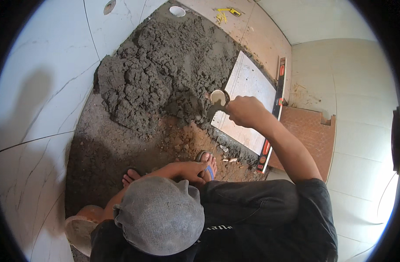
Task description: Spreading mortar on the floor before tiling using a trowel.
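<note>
My right hand [243,109] grips a mortar-coated trowel [218,110], whose dark blade is beside a short white pipe [217,96] at the near left corner of a pale tile [248,87]. A large lumpy mound of wet grey mortar [143,74] covers the floor left of the tile. My left hand [191,170] hangs low beside a sandalled foot [208,163], with loosely curved fingers and nothing visible in them. A long spirit level [266,150] lies along the tile's right side.
Marbled wall tiles [34,100] line the left. A white pipe opening [177,11] and a yellow measuring tape [232,12] are at the back. A brown panel [305,135] lies right of the level. A bucket [75,229] stands at lower left. A grey cap [158,218] fills the lower middle.
</note>
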